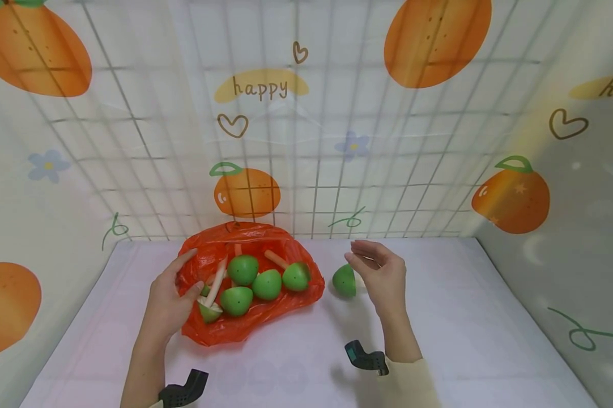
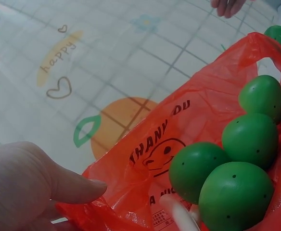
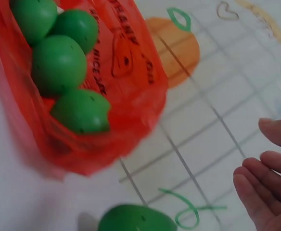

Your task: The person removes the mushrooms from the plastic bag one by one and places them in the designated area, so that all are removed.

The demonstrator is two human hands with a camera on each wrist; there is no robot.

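A red plastic bag (image 1: 220, 335) lies with its mouth open on the white table. Inside are several green-capped toy mushrooms (image 1: 237, 301) with black dots and pale or orange stems. My left hand (image 1: 170, 300) pinches the bag's left edge, thumb on the inner side, as the left wrist view shows. Another green-capped mushroom (image 1: 344, 281) lies on the table right of the bag, its pale stem partly behind my right hand (image 1: 390, 280). That hand hovers above it, fingers loosely bent and holding nothing. In the right wrist view the fingers (image 3: 263, 185) are apart from the mushroom.
A translucent sheet printed with oranges (image 1: 247, 193), hearts and the word happy hangs behind the table, before a wire grid (image 1: 316, 195). More printed sheet (image 1: 587, 272) closes off the right side. Each wrist wears a black camera mount (image 1: 366, 358).
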